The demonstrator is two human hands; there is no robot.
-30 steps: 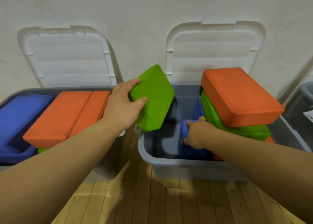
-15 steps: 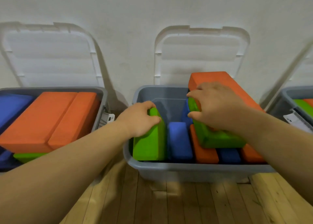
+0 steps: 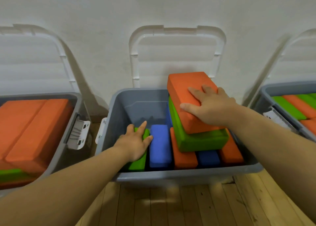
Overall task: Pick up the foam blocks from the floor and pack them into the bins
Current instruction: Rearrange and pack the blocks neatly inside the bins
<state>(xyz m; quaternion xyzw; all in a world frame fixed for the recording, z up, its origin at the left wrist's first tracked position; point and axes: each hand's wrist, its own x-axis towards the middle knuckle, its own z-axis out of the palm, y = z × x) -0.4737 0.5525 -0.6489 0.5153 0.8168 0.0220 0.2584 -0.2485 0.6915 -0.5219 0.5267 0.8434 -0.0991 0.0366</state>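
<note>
The middle grey bin [image 3: 171, 176] holds foam blocks standing on edge in a row. My left hand [image 3: 135, 143] presses flat with straight fingers on the green block [image 3: 136, 164] at the row's left end, beside a blue block [image 3: 159, 145]. My right hand [image 3: 208, 106] lies flat with spread fingers on the top orange block [image 3: 184, 92], which sits askew on a green block [image 3: 201, 140] stacked over the row's orange and blue blocks.
A left bin [image 3: 71, 123] holds large orange blocks, with green below. A right bin [image 3: 266, 96] holds green and orange blocks. White lids [image 3: 176, 55] lean open against the wall. Wooden floor [image 3: 171, 205] lies in front.
My left hand lowered the green block into the bin's left end, released its grip and now presses on it. My right hand moved from the green block's edge onto the top orange block.
</note>
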